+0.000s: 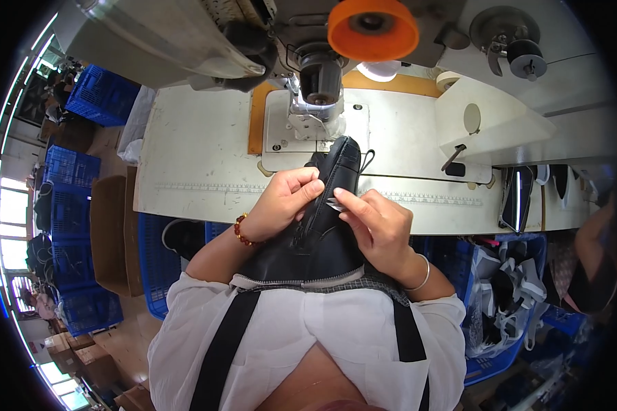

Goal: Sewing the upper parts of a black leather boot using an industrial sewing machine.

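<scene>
Left hand [282, 200]: pinching black boot [325, 243]
Right hand [380, 220]: fingers closed on small metal tool [334, 204] over boot
Sewing machine [314, 122]: just beyond boot's far end

No words can be read — only a ruler strip [439, 199] along the desk [192, 133] bears marks, its figures too small to make out.

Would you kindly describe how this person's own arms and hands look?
Above the ungloved left hand is a bracelet of reddish-amber beads; above the ungloved right hand, a thin silver-coloured bangle. Loose white sleeves leave both forearms bare.
</scene>
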Demonstrator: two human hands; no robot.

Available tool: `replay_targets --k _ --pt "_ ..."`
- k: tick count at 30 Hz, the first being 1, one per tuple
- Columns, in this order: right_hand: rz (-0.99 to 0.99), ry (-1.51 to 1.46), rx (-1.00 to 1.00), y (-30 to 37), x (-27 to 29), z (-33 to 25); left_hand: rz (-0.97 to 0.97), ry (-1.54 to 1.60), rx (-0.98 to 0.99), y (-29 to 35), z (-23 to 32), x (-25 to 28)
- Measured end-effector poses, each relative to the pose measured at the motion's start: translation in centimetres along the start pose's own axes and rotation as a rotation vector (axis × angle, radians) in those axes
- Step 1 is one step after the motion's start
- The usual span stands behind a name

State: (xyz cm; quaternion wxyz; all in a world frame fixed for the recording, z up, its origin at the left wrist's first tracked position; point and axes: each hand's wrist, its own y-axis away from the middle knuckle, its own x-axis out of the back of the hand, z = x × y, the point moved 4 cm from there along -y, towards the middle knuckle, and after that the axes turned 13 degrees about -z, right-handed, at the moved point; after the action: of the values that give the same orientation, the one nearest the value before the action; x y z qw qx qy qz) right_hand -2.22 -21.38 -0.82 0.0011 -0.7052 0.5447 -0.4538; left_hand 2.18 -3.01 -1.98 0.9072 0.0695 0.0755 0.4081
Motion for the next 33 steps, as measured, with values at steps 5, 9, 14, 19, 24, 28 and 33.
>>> replay_targets --k 5,9,14,19,24,28,33 --pt "-0.044 0.097 -0.01 -0.3 1.1 -0.3 0.012 0.003 0.004 0.0 0.2 -0.1" --pt "-0.021 0.216 -0.013 -0.8 1.5 0.2 0.006 0.004 0.008 0.0 0.2 -0.1" --pt "-0.008 0.181 0.001 -1.1 1.6 0.1 0.005 0.022 0.002 0.0 0.1 -0.1" --pt "-0.057 0.261 -0.008 -1.2 1.8 -0.3 0.005 0.022 0.006 0.0 0.3 -0.2" --pt "-0.087 0.304 0.001 -1.5 2.2 -0.4 0.014 -0.005 0.009 0.0 0.4 -0.2" --pt "-0.114 0.36 0.012 -1.6 2.3 -0.6 0.014 -0.01 -0.001 0.0 0.4 -0.2" --pt "-0.156 0.467 0.045 -2.1 2.8 -1.3 0.012 -0.001 -0.004 0.0 0.7 -0.3"
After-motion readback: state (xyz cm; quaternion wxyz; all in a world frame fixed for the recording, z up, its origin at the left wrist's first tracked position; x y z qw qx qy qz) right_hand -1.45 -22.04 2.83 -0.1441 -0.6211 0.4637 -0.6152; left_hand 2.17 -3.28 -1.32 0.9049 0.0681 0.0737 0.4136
